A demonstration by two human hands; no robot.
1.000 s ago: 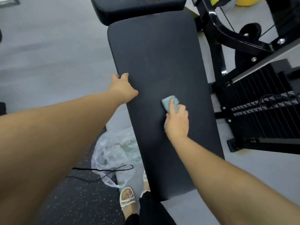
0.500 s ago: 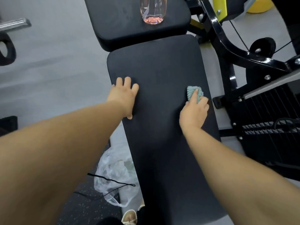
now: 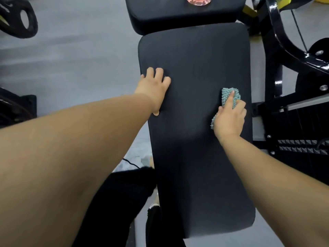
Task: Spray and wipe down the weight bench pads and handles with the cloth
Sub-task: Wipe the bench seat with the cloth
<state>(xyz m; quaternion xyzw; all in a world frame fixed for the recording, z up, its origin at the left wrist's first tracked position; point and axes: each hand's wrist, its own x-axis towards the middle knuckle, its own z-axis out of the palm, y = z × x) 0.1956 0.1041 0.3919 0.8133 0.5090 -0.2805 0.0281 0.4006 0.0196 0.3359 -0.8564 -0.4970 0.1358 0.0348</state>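
A long black bench pad point(image 3: 194, 139) runs away from me down the middle of the view. A second black pad point(image 3: 170, 16) sits beyond its far end. My right hand point(image 3: 229, 120) holds a teal shaggy cloth point(image 3: 229, 96) against the pad near its right edge, index finger stretched over the cloth and the other fingers curled round it. My left hand point(image 3: 154, 88) rests flat on the pad's left side with fingers spread. A clear bottle with pink liquid point(image 3: 198, 0) stands on the far pad, mostly cut off by the frame's top.
A black and yellow machine frame point(image 3: 288, 50) with a weight stack point(image 3: 302, 147) stands close on the right. A black weight plate point(image 3: 19, 24) lies at the upper left on grey floor. My dark trouser leg point(image 3: 121, 202) is beside the bench.
My right hand slid the cloth from the pad's middle toward its right edge. My left hand moved from gripping the left edge to lying flat on the pad. The view shifted forward.
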